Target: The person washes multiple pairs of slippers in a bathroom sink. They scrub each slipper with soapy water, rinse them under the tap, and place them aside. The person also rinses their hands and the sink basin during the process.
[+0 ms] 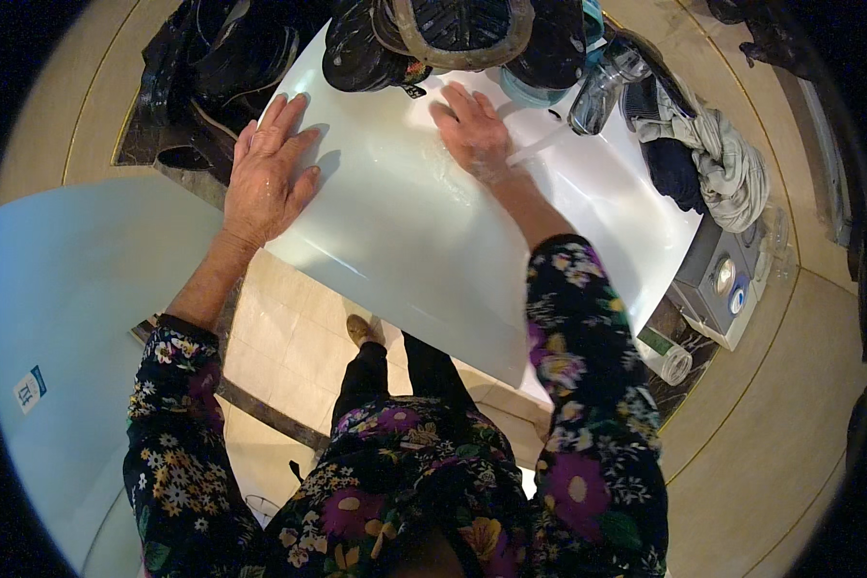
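Observation:
My left hand [272,183] lies on the left edge of a white washbasin [376,260], its fingers spread and nothing in them. Inside the basin my right hand [474,135] has its fingers stretched toward the far side, palm down against or close to the surface. A thin stream of water runs from the chrome faucet [602,87] to my right wrist. Wet patches shine on the basin beside that wrist. Both forearms are in dark flowered sleeves.
Black shoes [462,29], one sole up, stand at the basin's far edge. More dark footwear [231,58] lies far left. Right of the faucet are grey cloth [727,173] and dark fabric [672,169]. A grey box [718,279] and clear jar [672,363] stand right.

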Motion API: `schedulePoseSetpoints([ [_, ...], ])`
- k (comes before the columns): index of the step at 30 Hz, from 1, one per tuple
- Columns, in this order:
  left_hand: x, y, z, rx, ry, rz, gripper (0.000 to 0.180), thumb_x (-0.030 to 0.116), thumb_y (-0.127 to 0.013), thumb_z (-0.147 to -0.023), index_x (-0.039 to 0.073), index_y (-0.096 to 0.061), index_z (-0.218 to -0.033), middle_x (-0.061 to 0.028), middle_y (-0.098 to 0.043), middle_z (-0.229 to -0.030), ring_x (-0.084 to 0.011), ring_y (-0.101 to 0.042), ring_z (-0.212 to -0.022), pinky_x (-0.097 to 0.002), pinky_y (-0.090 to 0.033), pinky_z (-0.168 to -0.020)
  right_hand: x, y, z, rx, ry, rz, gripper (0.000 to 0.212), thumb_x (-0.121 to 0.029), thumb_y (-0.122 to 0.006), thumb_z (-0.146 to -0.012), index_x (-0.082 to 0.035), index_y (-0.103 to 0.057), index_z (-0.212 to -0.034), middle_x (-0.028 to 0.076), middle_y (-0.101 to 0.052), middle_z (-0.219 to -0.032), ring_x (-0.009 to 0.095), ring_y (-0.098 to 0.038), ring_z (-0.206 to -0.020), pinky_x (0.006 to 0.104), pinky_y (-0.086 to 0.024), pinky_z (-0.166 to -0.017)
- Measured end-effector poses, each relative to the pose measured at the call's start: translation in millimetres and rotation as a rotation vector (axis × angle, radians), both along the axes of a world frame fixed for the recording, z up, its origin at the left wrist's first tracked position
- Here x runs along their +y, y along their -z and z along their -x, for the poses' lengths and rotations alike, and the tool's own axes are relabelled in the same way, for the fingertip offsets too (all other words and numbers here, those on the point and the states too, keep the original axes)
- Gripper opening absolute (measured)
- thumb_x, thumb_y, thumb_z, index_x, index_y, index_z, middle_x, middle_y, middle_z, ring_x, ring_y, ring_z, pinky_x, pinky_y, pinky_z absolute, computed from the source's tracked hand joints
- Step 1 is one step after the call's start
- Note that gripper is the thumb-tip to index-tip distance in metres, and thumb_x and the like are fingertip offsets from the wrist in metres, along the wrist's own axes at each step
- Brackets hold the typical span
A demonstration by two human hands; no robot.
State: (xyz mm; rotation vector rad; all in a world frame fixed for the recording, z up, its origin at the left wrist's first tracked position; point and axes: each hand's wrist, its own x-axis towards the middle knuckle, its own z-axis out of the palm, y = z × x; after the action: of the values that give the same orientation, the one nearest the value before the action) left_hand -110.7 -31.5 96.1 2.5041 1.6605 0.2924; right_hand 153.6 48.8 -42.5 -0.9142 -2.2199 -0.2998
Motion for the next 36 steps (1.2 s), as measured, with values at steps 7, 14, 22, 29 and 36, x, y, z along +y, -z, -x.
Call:
schedulePoseSetpoints([
  [7, -1.1, 2.0, 4.3, 0.017, -0.034, 0.007, 0.047, 0.016, -0.055, -0.076, 0.010, -0.048, -0.122, -0.0073, -0.028, -0.141, -0.0232, -0.020, -0.133, -0.0464, -0.018, -0.106, -82.5, -16.1, -67.4, -0.165, 0.167, 0.647, 0.037, -0.009, -0.060, -0.074, -0.008, -0.051, -0.109, 0.014, -0.049, -0.113, 0.030, -0.051, -0.103, 0.0390, -0.044, -0.086],
  [14, 7.0, 13.8, 10.7, -0.085, 0.004, -0.064, 0.046, 0.022, -0.050, -0.084, 0.010, -0.042, -0.127, -0.0089, -0.032, -0.139, -0.0249, -0.025, -0.131, -0.0452, -0.019, -0.106, -51.3, -18.7, 92.6, 0.522, 0.184, 0.683, 0.051, -0.004, -0.062, -0.071, -0.002, -0.044, -0.119, 0.022, -0.041, -0.128, 0.036, -0.044, -0.115, 0.0377, -0.039, -0.093],
  [22, 3.0, 20.4, 23.3, -0.091, -0.002, -0.116, 0.037, 0.030, -0.044, -0.089, 0.006, -0.052, -0.117, -0.0088, -0.036, -0.136, -0.0244, -0.028, -0.130, -0.0437, -0.022, -0.104, -118.8, -83.8, 33.4, 0.338, -0.358, 1.245, 0.042, -0.012, -0.060, -0.074, -0.002, -0.049, -0.113, 0.016, -0.048, -0.122, 0.033, -0.050, -0.108, 0.0387, -0.043, -0.088],
  [29, 3.1, 13.2, 9.1, -0.062, 0.002, -0.109, 0.029, 0.017, -0.054, -0.081, 0.004, -0.057, -0.107, -0.0098, -0.038, -0.135, -0.0243, -0.030, -0.129, -0.0424, -0.025, -0.103, -84.9, -15.3, -101.1, 0.599, 0.283, 1.295, 0.037, -0.015, -0.060, -0.081, -0.004, -0.049, -0.115, 0.007, -0.058, -0.098, 0.017, -0.060, -0.080, 0.0279, -0.048, -0.062],
  [36, 7.5, 19.9, 9.7, -0.132, 0.042, -0.162, 0.027, 0.011, -0.053, -0.077, 0.004, -0.057, -0.103, -0.0106, -0.039, -0.135, -0.0276, -0.033, -0.127, -0.0409, -0.026, -0.102, -34.1, -45.4, -21.4, 1.199, 0.147, 1.440, 0.037, -0.006, -0.063, -0.074, -0.002, -0.051, -0.109, 0.012, -0.058, -0.093, 0.021, -0.062, -0.076, 0.0317, -0.052, -0.061],
])
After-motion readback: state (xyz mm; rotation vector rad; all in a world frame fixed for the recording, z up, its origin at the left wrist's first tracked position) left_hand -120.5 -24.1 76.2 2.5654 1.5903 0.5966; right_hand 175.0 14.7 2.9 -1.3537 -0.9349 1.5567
